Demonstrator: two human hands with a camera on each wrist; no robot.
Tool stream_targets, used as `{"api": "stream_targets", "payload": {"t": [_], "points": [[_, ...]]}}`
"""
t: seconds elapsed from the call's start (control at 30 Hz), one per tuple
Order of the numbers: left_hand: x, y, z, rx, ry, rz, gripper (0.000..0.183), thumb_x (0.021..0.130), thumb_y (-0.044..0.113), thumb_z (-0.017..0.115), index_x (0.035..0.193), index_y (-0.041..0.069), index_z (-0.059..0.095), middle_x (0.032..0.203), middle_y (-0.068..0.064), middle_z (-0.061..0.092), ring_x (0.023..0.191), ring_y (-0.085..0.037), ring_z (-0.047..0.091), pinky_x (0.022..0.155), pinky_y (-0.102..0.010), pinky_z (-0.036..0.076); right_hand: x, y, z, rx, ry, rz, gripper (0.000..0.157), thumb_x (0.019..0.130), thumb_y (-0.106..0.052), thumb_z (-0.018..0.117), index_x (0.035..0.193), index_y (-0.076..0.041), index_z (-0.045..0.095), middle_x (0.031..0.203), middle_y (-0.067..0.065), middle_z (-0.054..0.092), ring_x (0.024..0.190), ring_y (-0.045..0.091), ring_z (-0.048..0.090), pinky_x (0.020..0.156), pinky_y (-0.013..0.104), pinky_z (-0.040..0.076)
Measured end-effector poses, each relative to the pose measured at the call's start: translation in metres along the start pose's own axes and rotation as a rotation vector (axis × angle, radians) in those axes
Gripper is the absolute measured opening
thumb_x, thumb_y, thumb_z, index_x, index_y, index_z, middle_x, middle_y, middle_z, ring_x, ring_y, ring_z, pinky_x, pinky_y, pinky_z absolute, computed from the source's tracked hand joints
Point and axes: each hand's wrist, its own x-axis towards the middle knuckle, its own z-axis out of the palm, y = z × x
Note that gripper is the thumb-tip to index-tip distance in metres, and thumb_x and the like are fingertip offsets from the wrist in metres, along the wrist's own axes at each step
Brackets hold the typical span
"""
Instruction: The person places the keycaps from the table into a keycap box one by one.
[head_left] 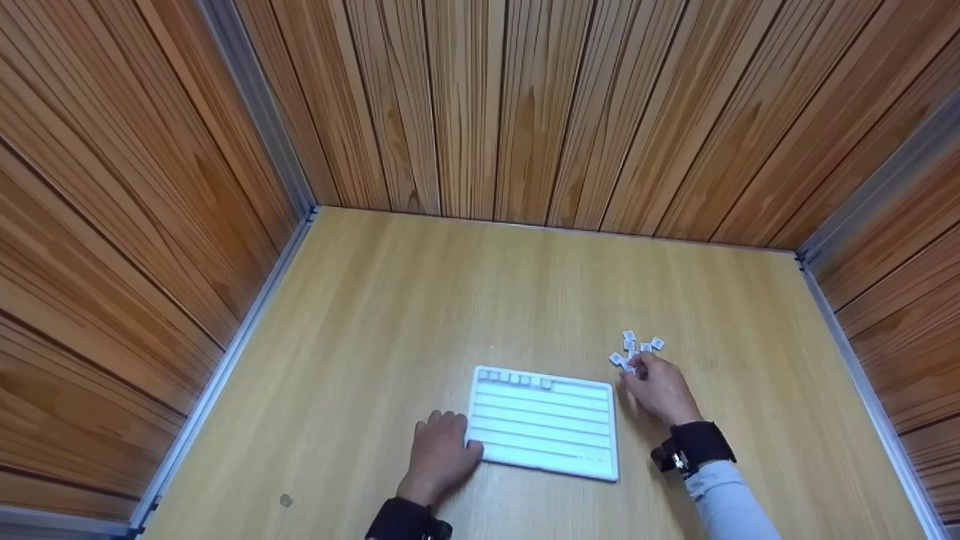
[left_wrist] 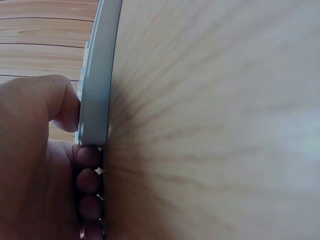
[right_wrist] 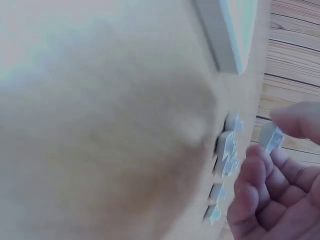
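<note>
A white rectangular board (head_left: 544,424) with horizontal ridges lies flat on the tabletop. Several small white square pieces (head_left: 514,379) stand along its top row, the rightmost spaced a little from the others. My left hand (head_left: 442,454) holds the board's left edge, thumb over the top face, fingers against the side near the table. To the right of the board, my right hand (head_left: 664,390) pinches one small white square piece (right_wrist: 269,136) between thumb and fingertips, just above the tabletop. Beside those fingers, several loose pieces (head_left: 628,336) lie in a cluster, partly hidden by the hand.
Wood-panelled walls (head_left: 517,112) enclose the table (head_left: 420,300) at the back and both sides, with grey metal strips (head_left: 225,345) along the side edges. A small dark spot (head_left: 286,500) marks the tabletop at the front left.
</note>
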Motion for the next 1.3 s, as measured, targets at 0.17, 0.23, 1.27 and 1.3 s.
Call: {"api": "stream_targets", "payload": {"t": [0.17,0.23,1.27,1.3], "points": [[0.000,-0.001,-0.001,0.003,0.006,0.008,0.020,0.082,0.032,0.059,0.081,0.013,0.054,0.076,0.000,0.044,0.078,-0.022,0.036,0.073,-0.039,0.027,-0.001,-0.005,0.004,0.082,-0.062,-0.015,0.023,0.094,-0.010,0.063,0.115,-0.004,0.057,0.107,0.013,0.062,0.095,0.027,0.058,0.077,0.037,0.046],[-0.001,-0.001,-0.001,0.003,0.008,0.011,0.020,0.082,0.031,0.059,0.081,0.013,0.054,0.077,0.000,0.044,0.078,-0.022,0.035,0.072,-0.039,0.027,-0.002,-0.007,0.006,0.095,-0.066,-0.032,0.024,0.094,-0.009,0.062,0.118,-0.005,0.057,0.108,0.013,0.061,0.096,0.027,0.057,0.079,0.039,0.046],[0.000,-0.003,-0.001,-0.006,-0.009,0.007,0.020,0.082,0.031,0.059,0.085,0.011,0.057,0.078,-0.001,0.045,0.079,-0.022,0.035,0.073,-0.040,0.027,-0.006,-0.050,0.036,0.017,-0.065,-0.241,0.021,0.090,-0.003,0.069,0.110,-0.009,0.070,0.100,0.000,0.059,0.084,0.016,0.052,0.071,0.029,0.043],[-0.001,-0.003,-0.001,-0.008,-0.001,0.009,0.020,0.082,0.030,0.059,0.083,0.011,0.056,0.077,-0.001,0.045,0.078,-0.022,0.035,0.072,-0.040,0.027,-0.006,-0.052,0.038,0.004,-0.069,-0.256,0.020,0.089,-0.003,0.070,0.108,-0.009,0.070,0.098,0.000,0.060,0.084,0.016,0.053,0.072,0.029,0.043]]}}
